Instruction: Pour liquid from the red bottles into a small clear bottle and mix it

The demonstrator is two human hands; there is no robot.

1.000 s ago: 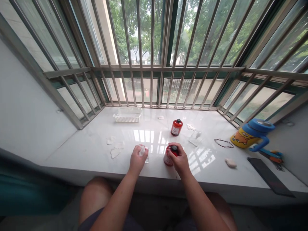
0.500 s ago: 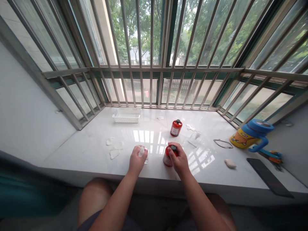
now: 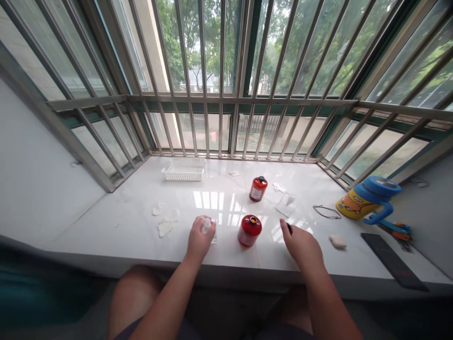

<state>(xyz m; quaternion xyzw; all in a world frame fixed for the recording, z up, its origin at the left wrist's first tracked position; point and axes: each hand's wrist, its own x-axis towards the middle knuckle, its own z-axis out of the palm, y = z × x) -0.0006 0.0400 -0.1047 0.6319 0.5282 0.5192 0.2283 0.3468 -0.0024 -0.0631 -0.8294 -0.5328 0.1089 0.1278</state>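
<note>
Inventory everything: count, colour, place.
open bottle: 1, red, front
capped bottle: 1, red, centre
container: 1, clear, left hand
cap: 1, black, right hand
basket: 1, white, back left
scraps: several, white, left, back
packet: 1, clear, right
cord: 1, dark, right
lump: 1, pale, right
jug: 1, blue-yellow, right
slab: 1, black, right
tool: 1, blue-orange, right
counter: 1, white, beneath
bars: many, grey, back
trees: several, green, outside
hands, knees: 2 each, front

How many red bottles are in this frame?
2. The open bottle stands between the left hand and the right hand; the capped bottle stands farther back, nearer the bars.
</note>
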